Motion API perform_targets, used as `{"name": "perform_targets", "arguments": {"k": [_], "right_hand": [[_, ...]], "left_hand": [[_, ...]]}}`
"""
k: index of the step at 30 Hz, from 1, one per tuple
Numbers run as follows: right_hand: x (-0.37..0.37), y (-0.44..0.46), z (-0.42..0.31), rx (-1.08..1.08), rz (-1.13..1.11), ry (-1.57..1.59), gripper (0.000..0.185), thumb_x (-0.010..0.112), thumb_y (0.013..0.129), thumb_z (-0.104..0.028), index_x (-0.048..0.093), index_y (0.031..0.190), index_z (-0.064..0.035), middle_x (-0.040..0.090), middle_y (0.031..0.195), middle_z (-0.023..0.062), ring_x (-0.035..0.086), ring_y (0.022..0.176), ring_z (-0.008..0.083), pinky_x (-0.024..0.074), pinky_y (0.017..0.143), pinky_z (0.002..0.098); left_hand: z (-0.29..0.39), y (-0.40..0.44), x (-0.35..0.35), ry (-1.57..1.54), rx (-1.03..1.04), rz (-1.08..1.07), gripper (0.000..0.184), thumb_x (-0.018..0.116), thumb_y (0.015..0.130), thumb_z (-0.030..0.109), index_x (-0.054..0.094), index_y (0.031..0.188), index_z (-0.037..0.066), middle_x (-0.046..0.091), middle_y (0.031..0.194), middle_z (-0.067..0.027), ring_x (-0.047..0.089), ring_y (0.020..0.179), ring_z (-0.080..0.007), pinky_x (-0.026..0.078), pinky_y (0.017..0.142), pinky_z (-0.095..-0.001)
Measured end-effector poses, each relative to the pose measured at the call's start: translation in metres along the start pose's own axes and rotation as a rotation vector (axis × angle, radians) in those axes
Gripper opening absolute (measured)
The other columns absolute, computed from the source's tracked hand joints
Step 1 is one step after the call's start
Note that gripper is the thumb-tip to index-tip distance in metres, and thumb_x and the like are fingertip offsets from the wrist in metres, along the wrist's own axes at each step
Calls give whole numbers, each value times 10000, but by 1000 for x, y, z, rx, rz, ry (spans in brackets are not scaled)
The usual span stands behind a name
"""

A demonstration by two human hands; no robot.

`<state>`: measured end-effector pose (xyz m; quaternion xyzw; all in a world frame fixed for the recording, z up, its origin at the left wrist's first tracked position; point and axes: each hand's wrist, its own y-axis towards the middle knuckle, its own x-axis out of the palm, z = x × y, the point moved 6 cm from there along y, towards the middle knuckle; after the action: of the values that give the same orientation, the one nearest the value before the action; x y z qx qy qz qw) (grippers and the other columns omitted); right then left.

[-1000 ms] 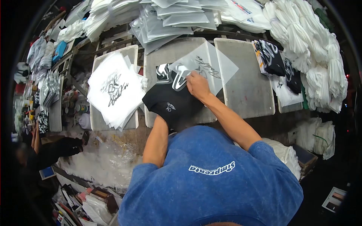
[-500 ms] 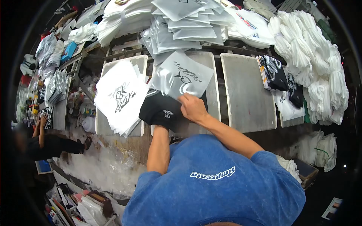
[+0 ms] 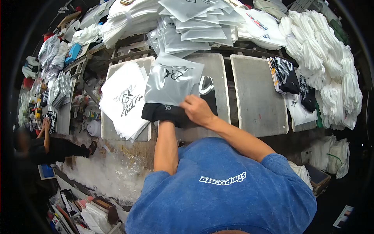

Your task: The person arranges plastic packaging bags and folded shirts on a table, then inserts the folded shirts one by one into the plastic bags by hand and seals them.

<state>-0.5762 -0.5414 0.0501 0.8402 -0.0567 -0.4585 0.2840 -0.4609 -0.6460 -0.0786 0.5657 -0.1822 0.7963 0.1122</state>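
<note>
A frosted plastic bag [image 3: 171,80] with a black printed logo lies over a folded black garment [image 3: 165,114]. Its lower right edge is pinched between the fingers of my right hand [image 3: 196,110]. My left wrist [image 3: 166,128] goes under the garment's near edge, and the fabric hides the fingers. More dark fabric with a white print [image 3: 206,85] shows to the right of the bag. All this rests on a grey board [image 3: 221,97].
White printed sheets or bags [image 3: 124,99] lie on the left board. A tall stack of frosted bags [image 3: 194,33] stands behind. Folded black garments [image 3: 286,76] lie right of a grey board [image 3: 259,101]. White bundles [image 3: 311,43] hang at right; another person [image 3: 50,144] is at far left.
The frosted bag has moved left and down over the black garment, covering more of it. White print on the dark fabric now shows at right. My right hand stays on the bag's edge.
</note>
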Motion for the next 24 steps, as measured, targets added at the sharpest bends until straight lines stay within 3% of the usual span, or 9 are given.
{"name": "perform_targets", "arguments": {"k": [3, 5, 6, 10, 15, 17, 19, 21, 24], "right_hand": [[2, -13, -8, -60, -15, 78, 170, 624, 711, -34, 643, 874, -75, 562, 861, 103, 571, 830, 308, 479, 733, 402], [-4, -32, 28, 148, 111, -103, 173, 621, 706, -2, 642, 865, -68, 546, 843, 84, 560, 828, 282, 459, 742, 391], [2, -42, 42, 210, -8, -109, 158, 627, 706, -12, 639, 852, -70, 550, 844, 80, 560, 844, 282, 443, 731, 387], [13, -71, 28, 67, -65, 51, 154, 630, 703, -9, 634, 845, -66, 560, 853, 80, 561, 859, 297, 440, 737, 401], [-7, -95, 61, 210, 164, -24, 194, 719, 758, -74, 634, 928, -33, 576, 959, 115, 578, 809, 268, 473, 724, 354], [50, -161, 132, 1010, 160, 633, 264, 728, 840, -161, 602, 1010, -2, 593, 938, 110, 614, 808, 224, 514, 672, 333], [45, -175, 115, 1385, 192, 1166, 326, 720, 885, -229, 580, 1042, 19, 612, 971, 118, 631, 772, 183, 544, 633, 299], [55, -181, 121, 1314, 138, 1229, 268, 708, 893, -188, 590, 1025, 13, 629, 919, 116, 637, 757, 175, 557, 649, 284], [68, -170, 125, 1310, 127, 1312, 206, 692, 901, -154, 596, 999, 0, 633, 817, 79, 629, 719, 150, 547, 633, 252]], "left_hand": [[-21, 10, -7, -15, -33, 10, 575, 398, 948, 494, 505, 1343, 90, 468, 1428, -121, 396, 1343, -306, 264, 1138, -516], [-35, 9, -18, -34, -48, 15, 579, 397, 948, 496, 504, 1346, 89, 465, 1431, -121, 395, 1345, -307, 264, 1139, -516], [-43, 9, -20, -43, -64, 19, 581, 396, 948, 497, 503, 1347, 89, 464, 1433, -121, 394, 1346, -307, 264, 1139, -517], [-64, 38, -18, -30, -115, 14, 588, 394, 948, 500, 499, 1353, 88, 459, 1441, -121, 391, 1349, -308, 264, 1140, -517], [-68, 30, -16, 19, -89, 82, 596, 392, 948, 505, 494, 1360, 86, 452, 1450, -121, 387, 1354, -310, 263, 1141, -519], [-67, -23, -15, 13, -131, 179, 600, 391, 949, 507, 493, 1363, 86, 450, 1453, -121, 385, 1356, -310, 263, 1141, -519], [-70, -70, 4, -194, -342, 310, 709, 349, 919, 583, 462, 1380, 57, 449, 1453, -126, 397, 1343, -344, 261, 1144, -514], [-71, -51, 5, -281, -285, 152, 736, 301, 915, 591, 448, 1382, 42, 443, 1456, -137, 408, 1334, -361, 296, 1123, -511], [-84, 10, -9, -231, -104, 200, 627, 353, 936, 545, 527, 1283, 52, 574, 1287, -137, 528, 1186, -340, 399, 1033, -475]]}}
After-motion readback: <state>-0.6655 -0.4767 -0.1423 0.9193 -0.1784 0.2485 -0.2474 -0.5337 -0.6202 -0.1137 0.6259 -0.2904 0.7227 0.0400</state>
